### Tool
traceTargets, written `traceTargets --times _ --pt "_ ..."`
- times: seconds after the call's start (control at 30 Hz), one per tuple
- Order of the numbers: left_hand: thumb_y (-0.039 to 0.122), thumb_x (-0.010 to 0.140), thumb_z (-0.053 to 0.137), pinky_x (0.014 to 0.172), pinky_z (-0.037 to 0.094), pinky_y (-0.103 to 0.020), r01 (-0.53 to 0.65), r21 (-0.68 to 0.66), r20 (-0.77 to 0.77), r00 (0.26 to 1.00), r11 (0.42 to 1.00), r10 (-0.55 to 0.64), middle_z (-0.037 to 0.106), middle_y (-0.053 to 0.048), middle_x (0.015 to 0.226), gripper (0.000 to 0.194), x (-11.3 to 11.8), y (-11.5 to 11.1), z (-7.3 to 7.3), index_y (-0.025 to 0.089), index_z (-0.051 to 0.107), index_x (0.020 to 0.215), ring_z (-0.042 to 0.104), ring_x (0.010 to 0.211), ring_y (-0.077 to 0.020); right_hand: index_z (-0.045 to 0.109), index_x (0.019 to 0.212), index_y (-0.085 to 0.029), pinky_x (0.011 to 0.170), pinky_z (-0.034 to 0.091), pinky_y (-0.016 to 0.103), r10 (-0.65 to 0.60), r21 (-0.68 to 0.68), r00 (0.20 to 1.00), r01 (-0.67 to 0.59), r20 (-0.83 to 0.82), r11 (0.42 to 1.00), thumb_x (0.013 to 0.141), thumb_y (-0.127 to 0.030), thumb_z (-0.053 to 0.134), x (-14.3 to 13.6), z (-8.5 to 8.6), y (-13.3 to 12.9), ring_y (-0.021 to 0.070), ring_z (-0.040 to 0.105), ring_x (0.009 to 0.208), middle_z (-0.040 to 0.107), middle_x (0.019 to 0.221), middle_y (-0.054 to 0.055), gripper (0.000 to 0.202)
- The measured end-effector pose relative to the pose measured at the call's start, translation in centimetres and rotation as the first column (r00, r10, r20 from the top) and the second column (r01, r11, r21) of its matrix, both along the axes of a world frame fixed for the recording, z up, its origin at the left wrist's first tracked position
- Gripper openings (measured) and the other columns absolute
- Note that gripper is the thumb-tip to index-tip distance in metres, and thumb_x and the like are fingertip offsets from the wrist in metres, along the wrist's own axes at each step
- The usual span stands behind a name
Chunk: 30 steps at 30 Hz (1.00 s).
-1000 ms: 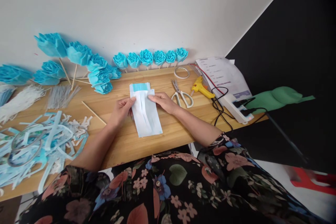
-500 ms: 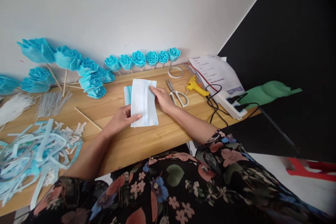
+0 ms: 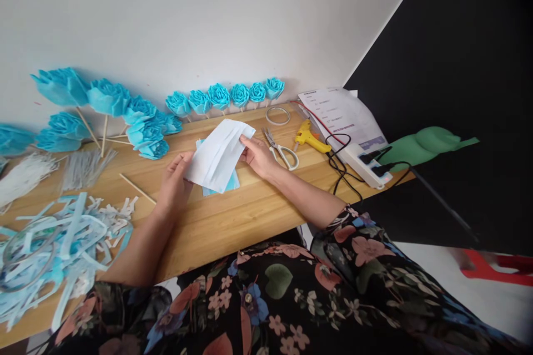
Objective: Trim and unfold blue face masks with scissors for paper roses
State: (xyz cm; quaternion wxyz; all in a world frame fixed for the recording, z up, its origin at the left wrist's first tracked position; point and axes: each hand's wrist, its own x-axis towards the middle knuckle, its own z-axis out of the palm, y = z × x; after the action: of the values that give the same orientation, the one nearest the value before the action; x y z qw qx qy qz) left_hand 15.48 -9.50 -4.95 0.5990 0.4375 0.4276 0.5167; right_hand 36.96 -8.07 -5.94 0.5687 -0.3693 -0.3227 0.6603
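A: What has changed over the last second?

B: The white sheet (image 3: 219, 155), which lay flat under both hands a second ago, is now lifted off the table (image 3: 250, 205) and tilted, its far corner raised toward the scissors. It looks like a layer peeled from a face mask, though the view is too soft to be sure. A blue piece (image 3: 230, 183) stays down on the wood just beneath it, so the two are apart, no longer stacked.

A: And the hands?

B: The left hand (image 3: 175, 180) is closed lightly on the sheet's near lower edge, thumb on top and fingers curled behind. The right hand (image 3: 257, 156) pinches the upper right edge between thumb and fingertips. Both have hold of the sheet; neither touches the blue piece.

A: What does that mean for the work?

B: I judge the white layer has come free, and is held in the air, ready to be handled on its own.

A: What is around it?

B: A pale wooden tabletop against a white wall. A row of blue paper flowers (image 3: 227, 95) stands at the back, with larger ones on sticks to the left. Cut strips (image 3: 62, 238) heap at the near left. To the right lie scissors (image 3: 281, 148), a yellow glue gun (image 3: 310, 137), a tape ring (image 3: 278, 115), a power strip (image 3: 366, 163) and printed papers. A black panel fills the right side.
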Motion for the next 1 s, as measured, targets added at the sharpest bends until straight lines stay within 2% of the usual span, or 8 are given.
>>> traceTargets --times 0.13,0.2,0.3,0.5,0.67,0.77,0.87,1.0 --pt "0.057 0.068 0.077 0.051 0.046 -0.023 0.122 0.029 -0.001 0.993 0.992 -0.122 0.059 -0.002 0.082 0.056 0.3 -0.3 0.0 0.021 0.060 0.107 0.055 0.062 -0.0134 0.062 0.092 -0.020 0.064 0.055 0.027 -0.018 0.000 0.997 0.018 -0.072 1.000 0.074 -0.048 0.075 0.1 0.0 0.2 0.0159 0.066 0.074 0.071 0.080 0.001 0.036" --pt "0.053 0.065 0.081 0.049 0.046 -0.024 0.161 0.028 -0.041 0.986 0.987 -0.160 0.059 -0.001 0.081 0.066 0.4 -0.4 -0.2 0.021 0.056 0.117 0.055 0.058 -0.0132 0.062 0.093 -0.020 0.065 0.056 0.027 -0.035 -0.009 0.995 0.034 -0.092 0.999 0.074 -0.046 0.075 0.2 0.0 0.3 0.0155 0.066 0.073 0.072 0.080 0.001 0.034" --pt "0.040 0.061 0.086 0.045 0.044 -0.022 0.156 0.009 -0.148 0.977 0.988 -0.153 0.059 0.000 0.081 0.074 0.5 -0.4 -0.4 0.021 0.054 0.125 0.052 0.052 -0.0102 0.063 0.092 -0.021 0.066 0.056 0.026 -0.034 -0.031 0.996 0.032 -0.088 0.999 0.075 -0.046 0.075 0.2 0.0 0.3 0.0155 0.066 0.075 0.072 0.080 0.000 0.033" --pt "0.030 0.056 0.084 0.044 0.045 -0.019 0.091 0.017 -0.311 0.947 0.996 -0.081 0.059 -0.002 0.096 0.075 0.3 -0.3 -0.4 0.019 0.058 0.125 0.052 0.058 -0.0094 0.063 0.093 -0.021 0.067 0.056 0.027 -0.018 0.016 0.998 0.018 -0.055 1.000 0.074 -0.051 0.074 0.3 0.0 0.4 0.0159 0.067 0.077 0.072 0.082 0.000 0.037" --pt "0.032 0.064 0.079 0.044 0.044 -0.018 0.101 0.086 -0.362 0.930 0.991 -0.063 0.059 -0.002 0.095 0.063 -0.3 0.2 -1.1 0.019 0.060 0.123 0.049 0.054 -0.0076 0.063 0.094 -0.020 0.070 0.055 0.028 -0.096 -0.007 0.995 0.096 -0.038 0.995 0.077 -0.050 0.071 0.6 0.4 0.5 0.0165 0.067 0.082 0.072 0.086 0.002 0.035" --pt "0.032 0.068 0.077 0.045 0.043 -0.018 0.080 0.125 -0.380 0.925 0.989 -0.027 0.060 -0.001 0.089 0.060 -0.7 0.5 -1.4 0.019 0.060 0.124 0.049 0.053 -0.0075 0.062 0.095 -0.020 0.070 0.055 0.028 -0.103 -0.013 0.992 0.102 -0.076 0.995 0.077 -0.048 0.071 0.7 0.5 0.6 0.0164 0.067 0.083 0.073 0.089 0.002 0.034" --pt "0.034 0.068 0.078 0.047 0.044 -0.018 0.047 0.156 -0.410 0.912 0.987 0.021 0.063 -0.002 0.092 0.059 -0.8 0.5 -1.5 0.019 0.061 0.123 0.050 0.055 -0.0085 0.063 0.096 -0.021 0.069 0.056 0.028 -0.068 -0.001 0.993 0.068 -0.097 0.998 0.077 -0.049 0.070 0.8 0.4 0.7 0.0166 0.067 0.080 0.073 0.088 0.002 0.034" --pt "0.037 0.066 0.079 0.053 0.045 -0.020 0.061 0.197 -0.440 0.897 0.978 0.033 0.064 -0.006 0.107 0.056 -0.2 0.0 -1.0 0.018 0.065 0.116 0.057 0.070 -0.0133 0.066 0.095 -0.019 0.071 0.057 0.030 0.021 0.040 0.997 -0.018 -0.077 0.999 0.073 -0.050 0.074 0.3 0.0 0.4 0.0180 0.068 0.081 0.073 0.087 0.002 0.039"
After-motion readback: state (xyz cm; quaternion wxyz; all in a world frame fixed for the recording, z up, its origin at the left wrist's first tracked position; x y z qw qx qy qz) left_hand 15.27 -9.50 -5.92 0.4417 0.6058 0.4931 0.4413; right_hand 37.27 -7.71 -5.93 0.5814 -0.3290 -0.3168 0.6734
